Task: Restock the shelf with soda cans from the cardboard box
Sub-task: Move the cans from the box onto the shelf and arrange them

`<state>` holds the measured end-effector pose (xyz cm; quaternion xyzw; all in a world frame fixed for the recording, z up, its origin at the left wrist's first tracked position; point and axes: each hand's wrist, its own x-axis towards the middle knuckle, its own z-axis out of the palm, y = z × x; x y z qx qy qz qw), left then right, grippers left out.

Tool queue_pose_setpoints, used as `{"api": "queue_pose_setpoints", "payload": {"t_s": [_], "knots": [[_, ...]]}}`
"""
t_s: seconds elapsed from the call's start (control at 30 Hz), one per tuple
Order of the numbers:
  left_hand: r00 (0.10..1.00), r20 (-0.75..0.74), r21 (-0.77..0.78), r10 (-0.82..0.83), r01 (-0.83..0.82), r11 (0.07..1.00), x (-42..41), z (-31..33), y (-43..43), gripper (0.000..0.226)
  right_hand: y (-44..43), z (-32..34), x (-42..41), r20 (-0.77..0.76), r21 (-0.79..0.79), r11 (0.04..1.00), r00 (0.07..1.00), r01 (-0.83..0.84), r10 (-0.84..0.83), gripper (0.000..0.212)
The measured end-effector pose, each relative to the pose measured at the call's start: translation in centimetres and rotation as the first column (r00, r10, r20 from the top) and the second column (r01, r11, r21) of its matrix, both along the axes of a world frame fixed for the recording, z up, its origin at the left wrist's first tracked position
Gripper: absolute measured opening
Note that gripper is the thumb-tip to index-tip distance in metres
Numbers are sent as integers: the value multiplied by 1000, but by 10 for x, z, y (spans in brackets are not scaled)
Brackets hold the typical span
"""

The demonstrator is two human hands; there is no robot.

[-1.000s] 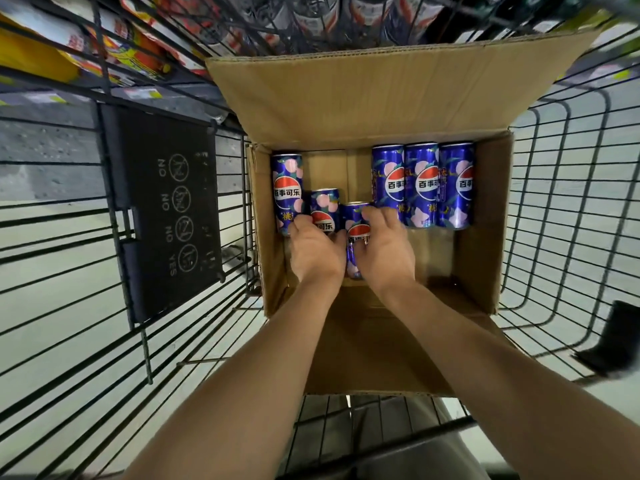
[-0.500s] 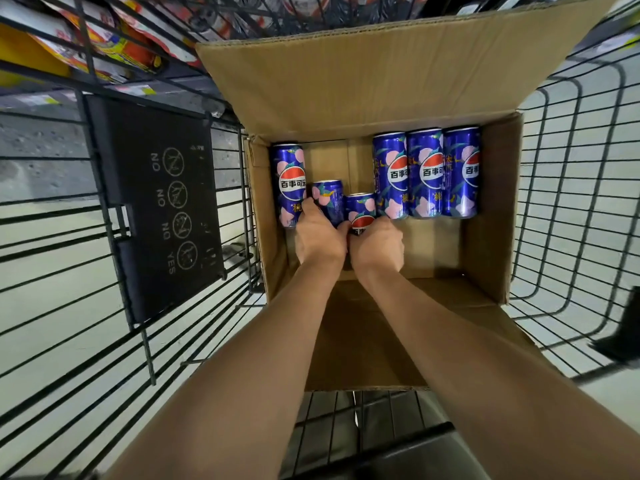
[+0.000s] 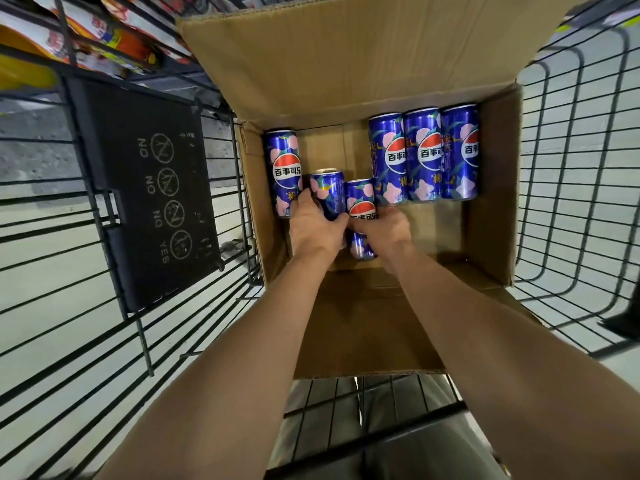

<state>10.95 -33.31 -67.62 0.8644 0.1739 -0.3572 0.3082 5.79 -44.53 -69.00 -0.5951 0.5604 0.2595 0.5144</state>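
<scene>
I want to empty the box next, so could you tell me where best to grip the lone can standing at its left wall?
Grip the lone can around its upper body, coming from above and its right: it stands upright against the box wall, leaving that side free.

We find the box (image 3: pixel 491 209) seated in a wire cart (image 3: pixel 571 168), flaps open. On its floor we count four upright cans: one (image 3: pixel 282 164) just beyond the left hand (image 3: pixel 313 230), three (image 3: pixel 424 154) touching in a row beyond the right hand (image 3: pixel 384 226).
</scene>
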Motion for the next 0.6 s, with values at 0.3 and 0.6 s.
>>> {"api": "queue_pose_setpoints", "payload": {"t_s": [0.3,0.6], "knots": [[998,58,-36,-32,35,999,-1,24,32,75,10,16,-6,42,182,980,995,77,-86,53],[992,121,-145,-45,62,988,20,98,51,71,3,98,9,200,49,998,979,35,-44,49]]}}
